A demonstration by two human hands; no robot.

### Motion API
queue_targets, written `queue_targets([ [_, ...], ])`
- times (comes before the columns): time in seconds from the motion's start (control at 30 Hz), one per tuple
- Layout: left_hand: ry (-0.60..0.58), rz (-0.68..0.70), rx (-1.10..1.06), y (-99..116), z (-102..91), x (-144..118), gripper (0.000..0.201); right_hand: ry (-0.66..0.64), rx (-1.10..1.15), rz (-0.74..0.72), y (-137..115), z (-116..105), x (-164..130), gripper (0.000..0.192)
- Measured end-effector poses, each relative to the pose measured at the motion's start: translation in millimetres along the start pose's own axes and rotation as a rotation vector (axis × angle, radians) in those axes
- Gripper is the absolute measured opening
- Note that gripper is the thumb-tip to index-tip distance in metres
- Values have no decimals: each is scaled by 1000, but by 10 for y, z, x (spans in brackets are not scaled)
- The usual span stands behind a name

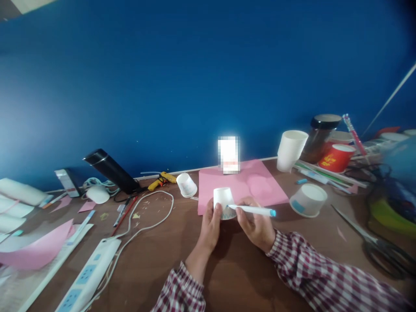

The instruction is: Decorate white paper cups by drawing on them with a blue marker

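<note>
My left hand [211, 223] grips a small white paper cup [223, 196] that is turned upside down, its narrow base upward. Pinched in my right hand [256, 224] is a white marker with a light blue end [260, 211]. The marker's tip meets the cup's side, where faint bluish marks show near the rim. Under and behind the cup lies a pink sheet of paper [269, 188]. At the sheet's back edge stands a bright, blurred-out white object [229, 154].
Another paper cup [186, 185] lies to the left, beside a yellow tool [162, 180]. Rightward are a paper tub [308, 200], stacked white cups [291, 149], a red cup [337, 158] and scissors [373, 242]. A power strip [89, 277] with its cable and a black flask [112, 171] occupy the left.
</note>
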State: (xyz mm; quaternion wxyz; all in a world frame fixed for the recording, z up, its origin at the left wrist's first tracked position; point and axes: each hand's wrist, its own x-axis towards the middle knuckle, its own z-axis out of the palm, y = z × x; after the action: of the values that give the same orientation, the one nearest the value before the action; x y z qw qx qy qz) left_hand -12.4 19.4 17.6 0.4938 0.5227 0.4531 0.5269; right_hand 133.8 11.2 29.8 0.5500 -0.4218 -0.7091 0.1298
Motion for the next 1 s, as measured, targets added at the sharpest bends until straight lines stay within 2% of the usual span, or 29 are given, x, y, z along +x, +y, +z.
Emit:
queue_targets([
  [0.2,19,-30,15,-13,-13,-7,41,16,14,20,14,-1,4,3],
  [0.4,-34,-24,-35,-31,-17,-11,42,39,25,59,63,9,-11,4],
  [0.63,-12,-53,-58,-97,-33,-7,45,63,0,79,58,0,-1,4],
  [1.0,49,-63,-50,-60,-23,-25,50,86,2,95,39,-29,47,7],
])
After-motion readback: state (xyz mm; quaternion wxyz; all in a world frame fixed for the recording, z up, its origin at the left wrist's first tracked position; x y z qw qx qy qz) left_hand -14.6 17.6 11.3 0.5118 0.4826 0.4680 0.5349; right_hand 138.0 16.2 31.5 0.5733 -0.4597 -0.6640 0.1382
